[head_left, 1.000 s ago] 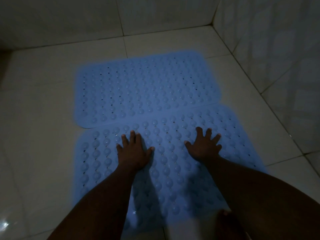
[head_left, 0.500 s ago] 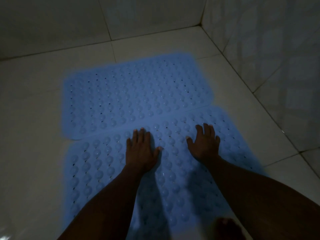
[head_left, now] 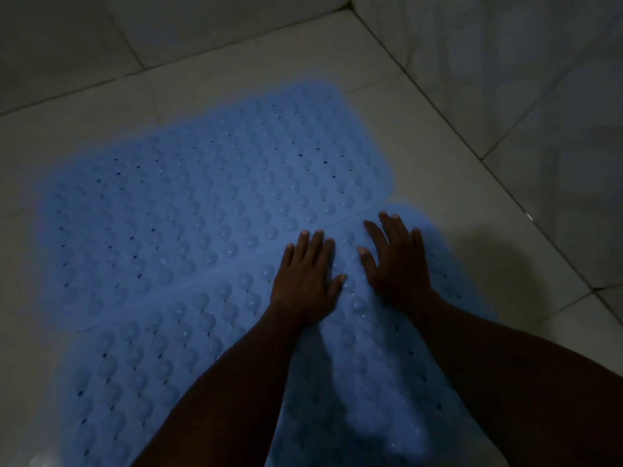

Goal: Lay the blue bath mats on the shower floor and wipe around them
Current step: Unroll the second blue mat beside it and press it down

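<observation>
I press my left hand [head_left: 308, 281] and right hand [head_left: 396, 264], fingers [head_left: 387, 227] flat and released, on the floppy, studded blue rubber mat [head_left: 151, 348]; I'd lift it by an edge.

pale tiled shower floor [head_left: 438, 156] with dark grout lines, dimly lit. two blue studded bath mats lie flat on it: the far mat [head_left: 215, 203] and the near mat [head_left: 161, 358], long edges touching, the near one offset toward the right wall.
</observation>
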The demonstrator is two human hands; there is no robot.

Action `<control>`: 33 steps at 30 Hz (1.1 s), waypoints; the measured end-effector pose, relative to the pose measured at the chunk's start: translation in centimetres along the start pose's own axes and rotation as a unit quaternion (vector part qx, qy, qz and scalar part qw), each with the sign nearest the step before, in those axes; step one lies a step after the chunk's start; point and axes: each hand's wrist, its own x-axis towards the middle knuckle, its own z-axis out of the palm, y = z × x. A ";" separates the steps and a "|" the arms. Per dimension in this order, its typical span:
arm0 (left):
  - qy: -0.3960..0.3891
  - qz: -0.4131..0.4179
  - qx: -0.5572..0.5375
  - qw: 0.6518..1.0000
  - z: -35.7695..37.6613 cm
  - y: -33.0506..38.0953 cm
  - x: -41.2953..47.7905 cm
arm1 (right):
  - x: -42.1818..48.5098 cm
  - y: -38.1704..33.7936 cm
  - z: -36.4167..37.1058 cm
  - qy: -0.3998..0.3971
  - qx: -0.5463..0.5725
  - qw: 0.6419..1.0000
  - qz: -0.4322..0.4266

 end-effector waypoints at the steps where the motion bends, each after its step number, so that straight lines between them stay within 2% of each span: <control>1: 0.014 0.005 0.005 1.000 0.6 -0.1 0.0 | -0.4 -0.2 0.6 0.010 -0.004 1.000 0.005; 4: 0.070 0.010 -0.001 0.997 1.6 -0.4 -0.2 | -0.9 -0.5 1.4 0.043 -0.012 0.999 0.002; 15: 0.121 0.028 -0.036 0.992 1.7 -0.6 -0.2 | -0.5 -0.3 1.8 0.069 0.001 0.998 0.006; 24: 0.093 0.037 0.014 0.995 1.6 -0.7 0.2 | -0.2 -0.1 2.1 0.072 -0.040 0.997 -0.008; 27: 0.067 0.030 0.012 0.997 1.2 -0.5 -0.1 | 0.0 -0.4 1.8 0.027 -0.044 0.999 0.000; 30: 0.044 0.027 -0.005 0.999 0.2 -0.7 -0.8 | 0.1 -2.0 1.3 -0.017 -0.037 0.998 0.049; 33: 0.056 0.008 -0.007 0.998 -0.5 -2.6 -4.1 | -0.9 -5.7 0.9 0.006 -0.006 0.996 0.093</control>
